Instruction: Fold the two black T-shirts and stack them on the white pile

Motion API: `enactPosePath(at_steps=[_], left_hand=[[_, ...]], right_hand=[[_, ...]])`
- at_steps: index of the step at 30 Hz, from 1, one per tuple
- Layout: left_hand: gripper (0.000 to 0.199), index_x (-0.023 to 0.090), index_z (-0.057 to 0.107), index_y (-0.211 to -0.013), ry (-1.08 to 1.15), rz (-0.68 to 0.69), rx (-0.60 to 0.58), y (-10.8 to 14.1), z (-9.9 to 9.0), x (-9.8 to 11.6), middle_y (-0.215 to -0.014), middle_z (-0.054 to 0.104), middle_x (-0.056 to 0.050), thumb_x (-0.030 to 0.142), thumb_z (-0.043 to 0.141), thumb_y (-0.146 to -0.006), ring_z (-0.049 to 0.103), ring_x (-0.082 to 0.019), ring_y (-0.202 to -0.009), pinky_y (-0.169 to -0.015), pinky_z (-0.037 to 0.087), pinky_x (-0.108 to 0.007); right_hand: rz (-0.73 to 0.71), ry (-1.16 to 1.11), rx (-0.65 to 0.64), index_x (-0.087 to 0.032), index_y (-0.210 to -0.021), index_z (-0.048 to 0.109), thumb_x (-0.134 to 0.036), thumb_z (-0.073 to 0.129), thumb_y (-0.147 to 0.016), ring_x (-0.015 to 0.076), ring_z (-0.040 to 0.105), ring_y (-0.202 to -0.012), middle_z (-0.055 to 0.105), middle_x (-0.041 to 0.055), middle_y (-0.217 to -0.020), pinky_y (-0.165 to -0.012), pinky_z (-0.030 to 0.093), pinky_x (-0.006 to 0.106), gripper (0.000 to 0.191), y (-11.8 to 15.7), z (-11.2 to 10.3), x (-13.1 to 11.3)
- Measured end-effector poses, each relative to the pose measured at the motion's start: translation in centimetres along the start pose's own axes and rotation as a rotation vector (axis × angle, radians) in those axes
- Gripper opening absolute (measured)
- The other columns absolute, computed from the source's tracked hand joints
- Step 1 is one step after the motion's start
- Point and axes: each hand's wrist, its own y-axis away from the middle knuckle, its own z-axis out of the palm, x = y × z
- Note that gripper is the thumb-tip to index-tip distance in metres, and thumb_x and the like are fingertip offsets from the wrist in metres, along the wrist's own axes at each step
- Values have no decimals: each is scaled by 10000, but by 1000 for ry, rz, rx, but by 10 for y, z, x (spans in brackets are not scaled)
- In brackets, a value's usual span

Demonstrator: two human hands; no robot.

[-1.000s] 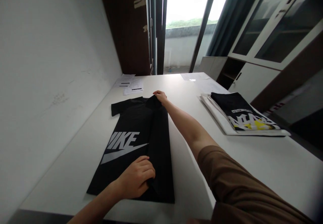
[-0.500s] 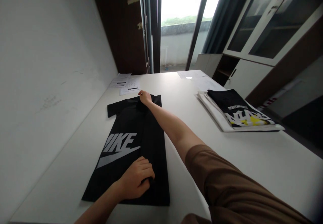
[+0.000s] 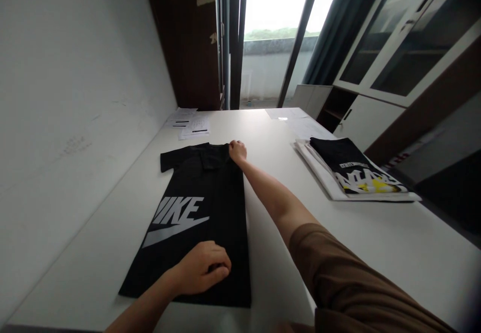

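a black t-shirt (image 3: 205, 208) lies flat on the white table (image 3: 376, 243), lengthwise away from the person, with its right side folded over toward the middle so that the large grey printed logo (image 3: 175, 219) is partly covered. one short sleeve (image 3: 171, 158) sticks out at the far left corner of the t-shirt.

left hand (image 3: 201, 274): rests on the near end of the t-shirt, just right of the logo, close to the near hem. the fingers (image 3: 220, 269) are curled under and pinch the edge of the folded layer of cloth.

right hand (image 3: 237, 150): arm stretched out along the right edge of the t-shirt to its far end, at the shoulder. the hand is closed in a loose fist on the cloth at the far right corner of the t-shirt; the fingertips are hidden, so the exact grip cannot be told.

right of the t-shirt, well apart from it, a stack of folded clothes (image 3: 353, 175) lies on the table, with a black garment bearing white and yellow print on top. beyond the far end of the t-shirt, some printed paper sheets (image 3: 190, 124) lie near the wall (image 3: 67, 97). a brown sleeve (image 3: 356, 283) covers the right upper arm.
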Motion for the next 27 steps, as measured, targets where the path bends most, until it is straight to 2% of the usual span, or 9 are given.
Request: enactPosePath(at_steps=[3,6,8,10,13,16,18,22,27], left_hand=[[163,200,638,-933,-57,-42,52,-7,-1,1,-893,660,-7,253,504,-1008,572,-160,-861,-833,418,-306],[67,213,646,-961,-159,-94,82,-13,0,3,-1024,665,-13,180,588,-955,573,-181,-1010,-940,426,-339],[113,226,652,-1009,-206,-117,94,-15,2,2,-1159,648,-21,155,625,-925,556,-196,-1140,-1033,416,-368],[197,237,649,-1083,-245,-128,92,-16,5,0,-1310,605,-31,154,645,-905,505,-217,-1281,-1137,372,-415],[424,254,590,-1290,-326,-131,41,-16,10,-3,-1536,466,-55,167,660,-882,367,-262,-1457,-1241,257,-514],[622,261,461,-1474,-416,-115,-38,-17,13,-4,-1652,317,-78,181,651,-887,248,-293,-1536,-1258,195,-580],[661,260,418,-1516,-450,-105,-72,-17,13,-4,-1670,281,-87,197,647,-899,214,-300,-1551,-1258,183,-592],[628,260,423,-1520,-460,-103,-63,-17,14,-5,-1669,288,-89,258,639,-930,208,-300,-1554,-1259,191,-581],[598,262,427,-1524,-453,-88,-40,-16,15,-7,-1666,292,-94,322,618,-960,212,-299,-1553,-1260,184,-574]], right_hand=[[164,25,51,-180,-1248,636,-303,413,-1016,294,528,-1173,604,166,-1240,-970,430,402,345,2,-11,31],[65,66,57,-177,-1249,641,-311,437,-1009,311,497,-1207,586,174,-1260,-1000,408,428,342,7,-11,40],[-99,88,41,-193,-1218,665,-309,433,-1018,306,480,-1237,589,162,-1275,-1044,378,430,328,8,-6,33],[-219,95,-44,-208,-1219,676,-329,429,-1030,295,483,-1255,596,152,-1297,-1070,364,416,333,7,3,20],[-224,129,-251,-206,-1330,626,-441,514,-1003,323,453,-1326,547,170,-1410,-1105,345,450,418,3,20,-2],[-156,173,-347,-215,-1413,564,-551,566,-958,393,325,-1433,417,191,-1546,-1148,237,593,565,1,37,-17],[-118,174,-286,-220,-1392,583,-518,537,-978,400,326,-1425,430,194,-1533,-1140,204,633,512,1,45,-22],[-82,161,-81,-193,-1226,689,-284,426,-1014,354,447,-1293,571,203,-1354,-1077,311,528,349,0,48,-21],[-87,115,-127,-206,-1191,703,-141,384,-987,294,530,-1159,629,168,-1229,-1011,375,422,384,-8,40,-16]])
